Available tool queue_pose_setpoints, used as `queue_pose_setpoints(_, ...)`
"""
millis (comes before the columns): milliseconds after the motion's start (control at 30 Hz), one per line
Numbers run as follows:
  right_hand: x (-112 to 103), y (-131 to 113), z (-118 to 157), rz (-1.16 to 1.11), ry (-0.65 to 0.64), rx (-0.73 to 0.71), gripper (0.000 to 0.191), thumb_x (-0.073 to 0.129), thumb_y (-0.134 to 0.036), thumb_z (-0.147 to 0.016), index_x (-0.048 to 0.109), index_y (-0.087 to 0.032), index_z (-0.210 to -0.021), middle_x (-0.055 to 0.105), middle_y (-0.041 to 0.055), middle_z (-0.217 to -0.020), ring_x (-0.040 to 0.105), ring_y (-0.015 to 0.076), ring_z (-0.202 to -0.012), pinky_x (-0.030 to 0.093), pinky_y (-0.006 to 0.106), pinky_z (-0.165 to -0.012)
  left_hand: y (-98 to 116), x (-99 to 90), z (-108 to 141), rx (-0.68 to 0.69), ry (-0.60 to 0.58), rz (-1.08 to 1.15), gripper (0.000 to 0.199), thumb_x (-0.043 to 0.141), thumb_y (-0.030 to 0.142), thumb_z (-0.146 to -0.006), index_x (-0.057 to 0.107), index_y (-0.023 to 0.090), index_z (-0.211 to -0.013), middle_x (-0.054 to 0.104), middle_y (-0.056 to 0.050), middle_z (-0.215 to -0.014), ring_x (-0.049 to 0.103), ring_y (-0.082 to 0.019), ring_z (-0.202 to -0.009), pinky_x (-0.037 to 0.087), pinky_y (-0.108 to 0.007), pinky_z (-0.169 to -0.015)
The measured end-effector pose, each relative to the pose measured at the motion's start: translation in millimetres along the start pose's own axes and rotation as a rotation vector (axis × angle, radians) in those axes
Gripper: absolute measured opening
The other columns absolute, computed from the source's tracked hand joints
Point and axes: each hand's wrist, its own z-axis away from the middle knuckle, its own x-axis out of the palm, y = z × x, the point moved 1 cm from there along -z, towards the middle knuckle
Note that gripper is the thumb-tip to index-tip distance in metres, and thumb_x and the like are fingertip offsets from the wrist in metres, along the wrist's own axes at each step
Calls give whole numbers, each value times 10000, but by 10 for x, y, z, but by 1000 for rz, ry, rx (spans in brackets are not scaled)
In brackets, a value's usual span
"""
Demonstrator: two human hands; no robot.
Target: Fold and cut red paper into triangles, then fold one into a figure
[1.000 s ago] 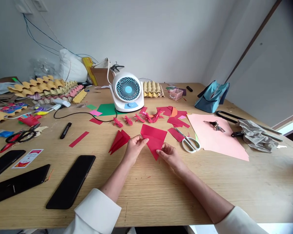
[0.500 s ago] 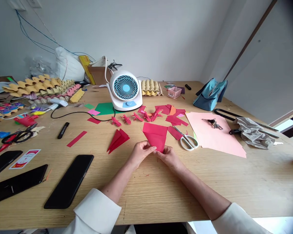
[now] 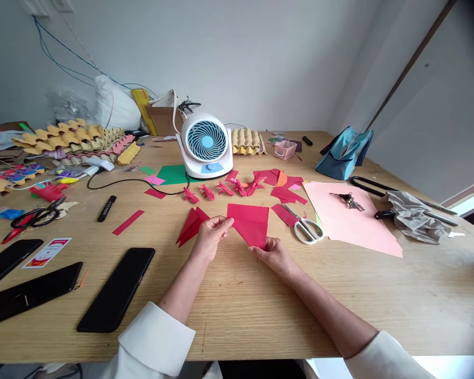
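Note:
A folded sheet of red paper (image 3: 249, 223) is held up over the table between both hands. My left hand (image 3: 212, 234) pinches its left edge between thumb and finger. At the bottom corner, my right hand (image 3: 275, 255) grips the paper with the thumb in front and the fingers behind. A folded red paper piece (image 3: 191, 225) lies just behind my left hand. Farther back stands a row of small red folded paper figures (image 3: 224, 188). White-handled scissors (image 3: 308, 230) lie to the right of my right hand, touching a red scrap.
A white fan (image 3: 205, 142) stands at the back middle. Pink paper sheets (image 3: 353, 231) with keys on top lie to the right, near a blue bag (image 3: 342, 155). Black phones (image 3: 118, 289) and a marker (image 3: 107, 208) lie at left, with egg trays (image 3: 69, 139) behind.
My left hand has moved from the paper's lower corner up and left to its left edge. The right hand stays at the bottom corner. The view has shifted slightly.

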Motion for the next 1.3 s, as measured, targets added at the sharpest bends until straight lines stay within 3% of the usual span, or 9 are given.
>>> queue_pose_setpoints(300,-15,-44,13,-8,-82,-23,443,646,-571,-740,451,-193,-616,342,-53,-574,253,84,-537,195,257,-516,87,-21,-9,-7,69,157,343,888,331,-527,629,136,-639,505,55,-561,438,-29,-516,328,-145,-472)
queue_pose_setpoints(567,9,-19,3,-28,14,-29,457,640,-569,-740,433,-193,-582,313,-58,-557,247,83,-538,192,254,-510,-150,143,68,-130,34,225,354,879,356,-554,674,142,-747,673,-14,-730,630,-102,-667,454,-192,-566)
queue_pose_setpoints(700,45,-42,32,88,16,-64,379,637,-459,-773,456,-185,-584,305,-68,-536,242,75,-515,199,241,-488,-156,195,106,-94,-6,281,318,857,348,-598,655,152,-745,688,-12,-752,645,-121,-698,506,-245,-654)
queue_pose_setpoints(767,16,-72,45,179,-20,-87,274,637,-382,-791,546,-171,-642,399,-58,-546,316,81,-515,254,230,-490,-130,165,87,-59,10,305,318,854,344,-599,637,162,-743,680,2,-759,640,-123,-708,513,-262,-679)
queue_pose_setpoints(867,-183,-111,34,335,-29,-161,147,612,-308,-829,673,-176,-848,619,-1,-731,500,111,-607,386,225,-564,-116,76,24,-12,64,284,331,846,356,-602,613,174,-752,644,31,-738,601,-101,-668,483,-235,-641)
queue_pose_setpoints(967,-584,-99,-1,666,240,-215,165,556,-263,-868,678,-173,-934,651,58,-872,582,144,-702,447,251,-667,-134,-9,-35,60,133,169,335,825,370,-621,637,176,-820,615,39,-713,559,-90,-646,440,-209,-627)
queue_pose_setpoints(1033,-878,-48,-15,946,460,-126,184,550,-231,-867,667,-154,-986,631,104,-928,602,195,-812,448,295,-772,-141,-38,-50,125,152,73,364,800,360,-655,655,184,-939,622,33,-727,556,-97,-671,431,-208,-656)
queue_pose_setpoints(1100,-1109,22,-18,1149,556,29,243,585,-235,-844,643,-124,-1052,608,151,-982,588,255,-940,429,336,-842,-134,-42,-47,181,138,-2,393,767,337,-695,635,204,-1041,631,31,-733,558,-105,-684,426,-212,-679)
queue_pose_setpoints(1300,-1300,96,11,1272,515,267,288,542,-342,-884,637,-114,-1032,601,177,-1029,599,281,-971,427,340,-800,-91,-12,-19,270,111,-164,162,683,297,-738,696,170,-837,692,-37,-879,602,-151,-837,427,-235,-784)
